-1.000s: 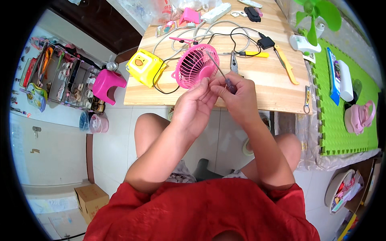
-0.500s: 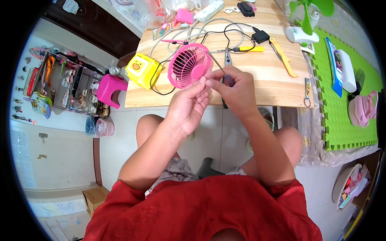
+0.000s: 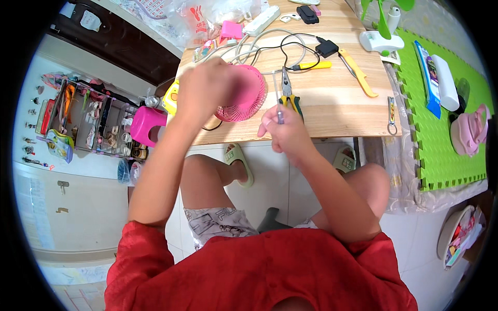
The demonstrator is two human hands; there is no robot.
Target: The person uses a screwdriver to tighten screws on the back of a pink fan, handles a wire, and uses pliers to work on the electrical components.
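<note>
My left hand (image 3: pixel 205 90) is smeared by motion above the left side of a pink desk fan (image 3: pixel 254 101); its fingers cannot be made out. The fan's round grille lies on the wooden table and also looks blurred. In my right hand (image 3: pixel 289 132) is a screwdriver (image 3: pixel 280 116), its thin shaft pointing away from me. Just beyond that hand rest pliers (image 3: pixel 286 85) with green and yellow handles. A yellow box (image 3: pixel 170 97) is mostly covered by my left hand and forearm.
A black adapter (image 3: pixel 327 48) with cable, a yellow-handled tool (image 3: pixel 316 65), a yellow cutter (image 3: pixel 359 73) and a white power strip (image 3: pixel 261 21) lie on the table (image 3: pixel 342 114). A green fan (image 3: pixel 383 39) stands at the right, by a green mat (image 3: pixel 446 171). A pink stool (image 3: pixel 147 124) is left.
My left hand has left my right hand and moved up and left over the fan. My right hand has drawn slightly down, keeping the screwdriver. The fan's grille has tilted.
</note>
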